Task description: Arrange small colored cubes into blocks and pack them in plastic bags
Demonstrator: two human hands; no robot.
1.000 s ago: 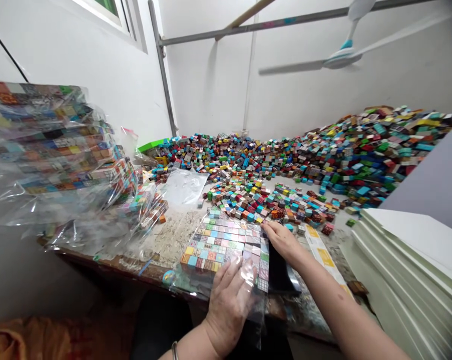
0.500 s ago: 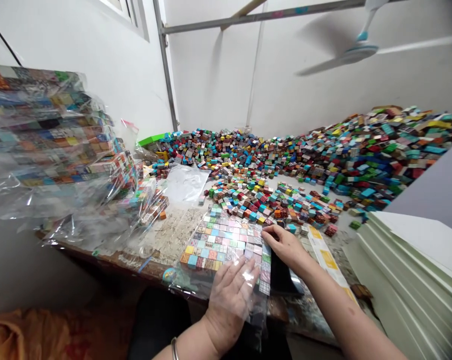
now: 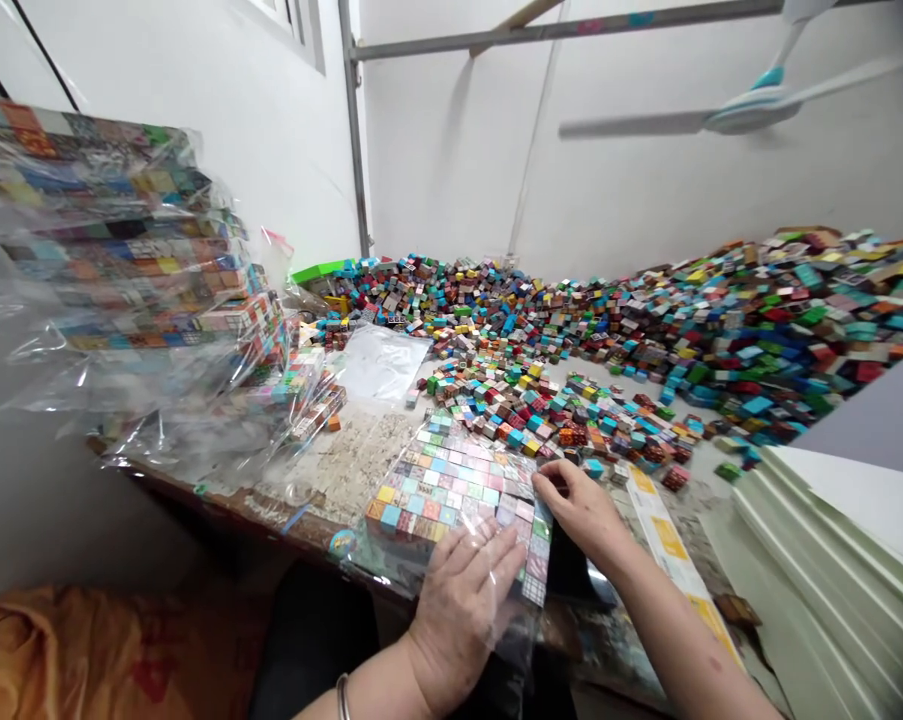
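Before me at the table's front edge lies a flat layer of small patterned cubes (image 3: 440,482), set in close rows inside a clear plastic bag (image 3: 522,625). Stretched out flat, my left hand (image 3: 462,605) rests over the near right part of the layer, with loose film lying across its fingers. My right hand (image 3: 582,508) is at the layer's right edge, thumb and forefinger pinched on the bag there. Its other fingers are curled. A dark object (image 3: 565,555) shows partly under my right wrist.
Bagged block layers (image 3: 151,250) stand stacked at left. Loose cubes (image 3: 541,385) spread across the table into a large heap (image 3: 796,320) at back right. A flat plastic bag (image 3: 385,362) lies behind. Pale green sheets (image 3: 833,560) are piled at right; a fan (image 3: 755,108) hangs above.
The whole scene has shifted slightly right in my view. My left hand stays flat on the cubes, and my right hand keeps to the bag's right edge.
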